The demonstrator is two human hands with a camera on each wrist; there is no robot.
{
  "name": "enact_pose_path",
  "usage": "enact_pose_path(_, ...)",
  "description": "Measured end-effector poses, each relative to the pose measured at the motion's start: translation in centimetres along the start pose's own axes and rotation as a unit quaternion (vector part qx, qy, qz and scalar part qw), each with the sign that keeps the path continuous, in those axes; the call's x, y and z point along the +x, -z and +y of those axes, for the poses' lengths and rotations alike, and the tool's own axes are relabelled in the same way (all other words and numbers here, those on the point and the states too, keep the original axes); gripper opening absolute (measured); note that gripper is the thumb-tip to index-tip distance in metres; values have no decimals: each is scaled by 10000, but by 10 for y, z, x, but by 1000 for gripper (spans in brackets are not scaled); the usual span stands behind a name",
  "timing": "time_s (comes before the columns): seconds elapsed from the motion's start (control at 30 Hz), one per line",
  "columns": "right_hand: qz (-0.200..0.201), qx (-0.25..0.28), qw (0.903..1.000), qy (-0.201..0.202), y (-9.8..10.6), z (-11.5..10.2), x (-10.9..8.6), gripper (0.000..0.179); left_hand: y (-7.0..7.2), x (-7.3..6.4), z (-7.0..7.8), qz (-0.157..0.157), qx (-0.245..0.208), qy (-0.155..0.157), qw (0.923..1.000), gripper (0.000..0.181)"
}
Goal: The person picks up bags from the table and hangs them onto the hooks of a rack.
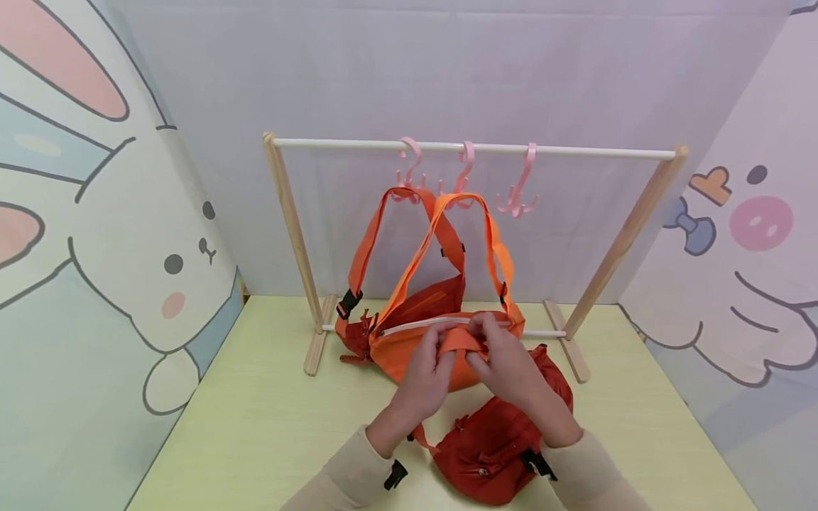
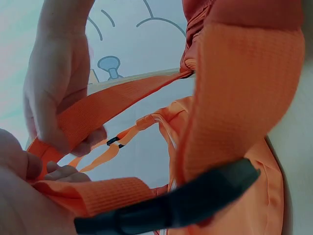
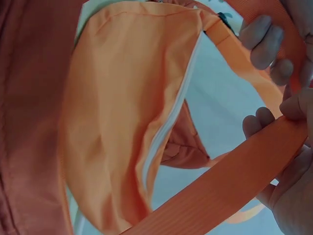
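Both hands hold the orange-red strap [image 1: 461, 341] of a dark red waist bag [image 1: 482, 447], in front of the rack. My left hand [image 1: 424, 376] pinches it from the left, and my right hand [image 1: 510, 362] grips it close by on the right. The strap bends into a loop between them, with fingers curled around it in the left wrist view. A black buckle [image 2: 171, 200] shows large there. The red bag is low over the table beneath my right forearm, partly hidden by it. Right behind the hands is an orange waist bag [image 1: 399, 355] with a white zipper.
A wooden rack [image 1: 629, 238] with a white bar carries pink hooks. The orange bag's strap loops over the middle hook [image 1: 468, 167]; another red bag [image 1: 424, 301] hangs from the left hook [image 1: 412, 156]. Nothing hangs from the right hook [image 1: 525, 177]. Cartoon-printed cloths stand on both sides.
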State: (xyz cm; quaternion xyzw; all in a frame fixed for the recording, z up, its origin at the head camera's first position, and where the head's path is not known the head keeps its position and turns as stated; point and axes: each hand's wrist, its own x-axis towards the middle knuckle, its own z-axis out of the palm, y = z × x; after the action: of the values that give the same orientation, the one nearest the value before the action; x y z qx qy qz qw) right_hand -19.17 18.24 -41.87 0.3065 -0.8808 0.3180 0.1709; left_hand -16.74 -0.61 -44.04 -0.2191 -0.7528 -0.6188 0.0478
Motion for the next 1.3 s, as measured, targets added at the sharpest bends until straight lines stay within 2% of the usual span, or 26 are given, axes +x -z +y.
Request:
enact_pose_path(0.23,-483,43,9959,-763,4,22,-10,34,8,-1,0,67,-4,83,9999,34)
enact_pose_path(0.4,-463,247,9947,-882,13,36,-17,28,12,1,1,148,5,-30,9999,36)
enact_pose_path(0.57,-219,487,9948,-867,21,48,-22,27,16,3,3,256,220,-143,9993,36)
enact_pose_path(0.77,496,506,9961,-521,31,53,-24,26,18,8,3,265,391,-164,9987,37)
enact_pose_path(0.9,1127,343,9929,-149,40,50,-21,27,20,12,4,216,743,-296,9966,39)
enact_pose_path(1.0,1436,230,9893,108,50,46,-17,29,21,16,6,178,1222,-557,9908,35)
enact_pose_path(1.13,1653,-16,9856,347,64,39,-12,32,23,20,9,156,1778,-1007,9788,32)
enact_pose_path(1.3,1784,-345,9819,541,79,35,-8,33,24,27,16,62,2101,-1305,9689,33)
